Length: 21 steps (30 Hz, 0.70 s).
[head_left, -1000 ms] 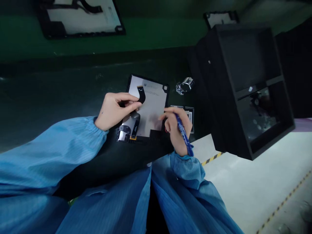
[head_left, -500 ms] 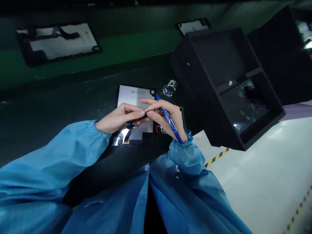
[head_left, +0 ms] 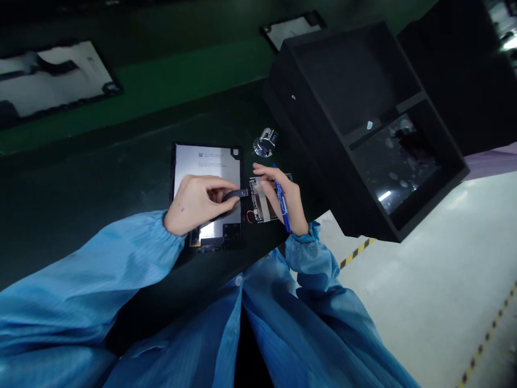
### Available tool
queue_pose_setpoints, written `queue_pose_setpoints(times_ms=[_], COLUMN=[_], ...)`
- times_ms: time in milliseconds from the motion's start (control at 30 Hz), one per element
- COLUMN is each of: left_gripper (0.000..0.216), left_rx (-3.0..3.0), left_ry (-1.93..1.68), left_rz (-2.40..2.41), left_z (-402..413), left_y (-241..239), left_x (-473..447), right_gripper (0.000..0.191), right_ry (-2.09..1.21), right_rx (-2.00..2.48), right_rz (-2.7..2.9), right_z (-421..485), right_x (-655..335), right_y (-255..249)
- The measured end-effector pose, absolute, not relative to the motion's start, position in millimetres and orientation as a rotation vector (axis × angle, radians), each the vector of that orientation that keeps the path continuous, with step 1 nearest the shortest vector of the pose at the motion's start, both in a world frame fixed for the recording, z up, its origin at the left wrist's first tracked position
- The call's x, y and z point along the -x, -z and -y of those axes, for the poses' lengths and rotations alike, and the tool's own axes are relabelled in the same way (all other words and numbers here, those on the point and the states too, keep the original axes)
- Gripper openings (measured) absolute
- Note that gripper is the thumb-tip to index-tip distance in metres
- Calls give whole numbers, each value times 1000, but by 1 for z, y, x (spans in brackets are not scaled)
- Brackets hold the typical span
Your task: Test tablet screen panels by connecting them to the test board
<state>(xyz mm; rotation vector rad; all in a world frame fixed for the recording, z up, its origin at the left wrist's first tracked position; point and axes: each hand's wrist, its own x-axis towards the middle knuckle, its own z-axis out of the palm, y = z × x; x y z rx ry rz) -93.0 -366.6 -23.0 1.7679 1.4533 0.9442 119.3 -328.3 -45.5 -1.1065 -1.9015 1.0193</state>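
Note:
My left hand [head_left: 196, 202] pinches a dark ribbon cable [head_left: 241, 193] between thumb and fingertips, its flat connector end sticking out to the right. Beneath that hand lies a display panel [head_left: 210, 161] with its silvery back up and a black rim. A blue pen [head_left: 282, 205] is tucked in my right hand [head_left: 294, 203], pointing away from me. The right fingertips hover at a small circuit board [head_left: 258, 207] with a pale tape strip and a red wire. Part of the board is hidden by the hand; whether the fingers touch it I cannot tell.
A shiny clear-and-metal loupe-like piece [head_left: 265, 143] sits beyond the board. On the right stands a big black open box [head_left: 343, 134] with a glossy pane inside. Two more panels, one at left [head_left: 64, 81] and one behind the box [head_left: 291, 31], lie on the green surface.
My hands have drawn apart; the right fingers have left the cable and moved down to the circuit board. The left hand now holds the cable end alone. The view has shifted slightly.

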Motion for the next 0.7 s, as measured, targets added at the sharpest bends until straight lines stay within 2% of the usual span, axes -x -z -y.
queue_pose_setpoints(times_ms=[233, 700], left_gripper=[18, 17], left_rx=[-2177, -2239], left_ry=[-772, -713], left_rz=[-1552, -1561], left_z=[368, 372], left_y=[46, 51], left_x=[74, 67], right_gripper=[19, 16], right_ry=[-1066, -1111], right_rx=[1190, 1214], right_rz=[1782, 1771], right_z=[341, 342], right_x=[-126, -125], right_y=[66, 61])
